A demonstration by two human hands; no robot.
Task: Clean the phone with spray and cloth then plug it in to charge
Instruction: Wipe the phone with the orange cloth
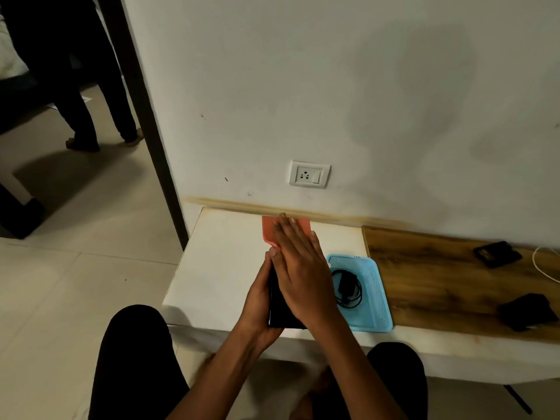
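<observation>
While no writing legible: left hand (257,304) gripping phone (280,310), right hand (300,268) flat, fingers straight, on it.

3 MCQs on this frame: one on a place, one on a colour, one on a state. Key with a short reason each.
1. Where is the black charger with its cable?
A. in the blue tray
B. plugged into the wall socket
C. on the floor

2. What colour is the cloth under the right hand?
A. green
B. salmon pink
C. white

3. What is the left hand doing?
A. resting empty on the table
B. gripping the phone
C. pressing the socket switch

Key: 1 A, the charger lies coiled inside the blue tray. 2 B, the cloth shows pink past the right hand. 3 B, the left hand grips the black phone.
</observation>
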